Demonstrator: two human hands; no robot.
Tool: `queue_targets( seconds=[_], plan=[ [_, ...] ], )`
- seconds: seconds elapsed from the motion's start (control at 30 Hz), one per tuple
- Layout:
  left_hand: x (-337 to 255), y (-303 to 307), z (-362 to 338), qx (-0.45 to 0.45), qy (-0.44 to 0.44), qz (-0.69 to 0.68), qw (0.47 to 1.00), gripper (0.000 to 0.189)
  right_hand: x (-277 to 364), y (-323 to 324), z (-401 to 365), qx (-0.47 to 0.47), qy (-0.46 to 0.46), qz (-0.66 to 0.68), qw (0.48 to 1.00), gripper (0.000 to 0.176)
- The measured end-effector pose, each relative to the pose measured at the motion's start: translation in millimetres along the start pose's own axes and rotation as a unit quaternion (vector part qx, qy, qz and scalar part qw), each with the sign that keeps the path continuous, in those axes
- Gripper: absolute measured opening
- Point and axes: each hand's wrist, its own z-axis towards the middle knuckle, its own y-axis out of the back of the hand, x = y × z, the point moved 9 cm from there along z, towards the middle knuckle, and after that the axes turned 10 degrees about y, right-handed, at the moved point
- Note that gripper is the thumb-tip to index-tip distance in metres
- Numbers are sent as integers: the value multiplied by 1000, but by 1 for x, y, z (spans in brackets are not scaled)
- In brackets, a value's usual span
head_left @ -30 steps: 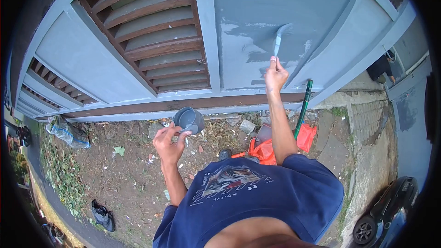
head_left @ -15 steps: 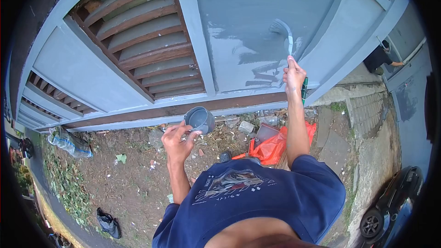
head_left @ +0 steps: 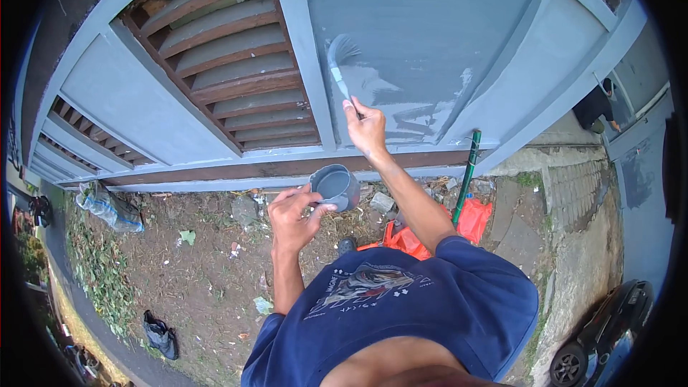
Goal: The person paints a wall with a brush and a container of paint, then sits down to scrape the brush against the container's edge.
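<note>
My right hand (head_left: pixel 367 129) grips the handle of a paintbrush (head_left: pixel 337 70), whose splayed bristles touch the wall panel (head_left: pixel 423 21) near its left edge. Wet-looking grey paint covers much of this panel, with paler patches in its lower part. Lower and to the left, my left hand (head_left: pixel 292 216) is closed on the side of a grey cup (head_left: pixel 335 186) with grey paint inside. The cup's open top faces the camera.
Left of the panel is a brown slatted vent (head_left: pixel 236 64). A green pole (head_left: pixel 469 172) and an orange bag (head_left: pixel 473 221) are near my right arm. Another person (head_left: pixel 596 107) is at the far right, above a dark car (head_left: pixel 605 333). A clear bag (head_left: pixel 111 209) lies left.
My right hand and the brush have moved left across the panel. My left hand and the cup have shifted slightly right. More of the green pole shows.
</note>
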Motion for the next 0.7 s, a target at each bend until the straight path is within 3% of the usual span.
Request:
queue_targets(
  seconds=[0.13,0.2,0.3,0.43,0.53,0.57,0.7],
  plan=[
    [-2,-8,-6,6,34,25,999,25,-20,0,4,39,-9,50,998,41],
    [-1,-9,-8,1,34,24,999,24,-44,47,1,-1,-115,132,985,40],
    [-3,-11,-5,-14,32,24,999,25,-66,143,1,-117,-176,164,964,42],
    [-7,-11,-3,-19,29,31,999,26,-91,250,10,-284,-99,83,950,42],
    [-11,-12,-3,-19,34,43,998,26,-101,260,14,-308,-82,14,948,42],
    [-12,-12,-3,-15,39,48,998,26,-122,249,18,-294,-29,-54,954,42],
    [-16,-11,-8,-16,33,58,998,26,-50,122,4,-152,2,-71,986,38]
  ],
)
